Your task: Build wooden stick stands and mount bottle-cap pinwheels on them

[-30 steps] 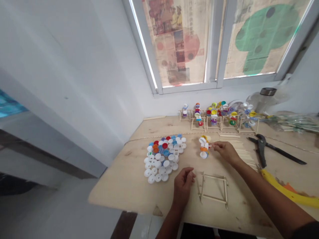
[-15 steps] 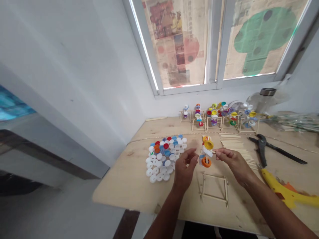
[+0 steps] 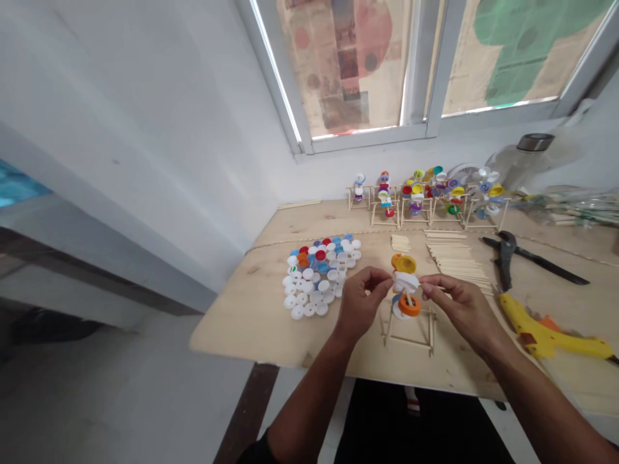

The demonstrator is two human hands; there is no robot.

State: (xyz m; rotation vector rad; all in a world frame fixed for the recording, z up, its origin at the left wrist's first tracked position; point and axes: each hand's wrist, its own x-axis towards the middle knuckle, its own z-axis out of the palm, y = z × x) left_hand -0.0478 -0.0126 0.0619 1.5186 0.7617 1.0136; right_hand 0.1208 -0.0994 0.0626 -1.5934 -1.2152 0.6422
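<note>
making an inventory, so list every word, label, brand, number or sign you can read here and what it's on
No text can be read.
Window papers: print too blurred.
Loose bottle caps: some marks, too small.
Held cap wheel: nothing legible.

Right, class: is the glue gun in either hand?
No, the glue gun lies on the table, while the left hand and right hand are at the cap wheel.

This seems to be a small craft workshop: on the wooden table [image 3: 242, 322] there are many bottle caps [image 3: 322, 267], thin sticks [image 3: 454, 258], a yellow glue gun [image 3: 546, 338] and black pliers [image 3: 506, 254], and similar stick-and-cap models [image 3: 416, 208] stand in a row below the window [image 3: 438, 96]
</note>
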